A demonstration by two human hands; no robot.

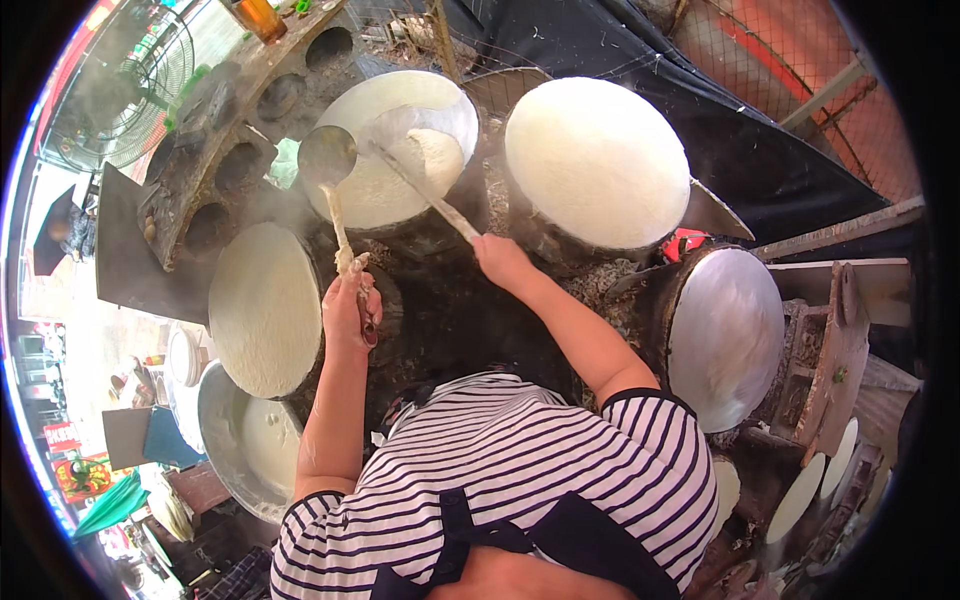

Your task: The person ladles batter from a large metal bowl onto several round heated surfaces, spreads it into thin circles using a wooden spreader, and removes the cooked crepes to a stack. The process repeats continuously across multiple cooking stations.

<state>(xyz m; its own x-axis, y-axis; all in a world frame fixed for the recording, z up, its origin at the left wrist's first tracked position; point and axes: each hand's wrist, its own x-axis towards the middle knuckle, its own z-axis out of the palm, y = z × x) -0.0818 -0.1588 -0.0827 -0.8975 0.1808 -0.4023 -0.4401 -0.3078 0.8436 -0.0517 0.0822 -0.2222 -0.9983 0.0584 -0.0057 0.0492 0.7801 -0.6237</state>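
My left hand (350,308) grips the batter-crusted handle of a metal ladle (327,156), whose bowl hovers at the left edge of the middle white round steaming cloth (372,195). My right hand (500,260) holds the long handle of a flat metal scoop (425,122), whose blade lies on that same cloth, spreading white batter. Steam rises around it. My striped shirt fills the lower middle.
A second white round (597,160) is at the right and a third (265,310) at the left. A shiny metal lid (725,335) leans at far right. A metal basin of batter (245,440) sits lower left. A clay stove with holes (230,130) stands upper left.
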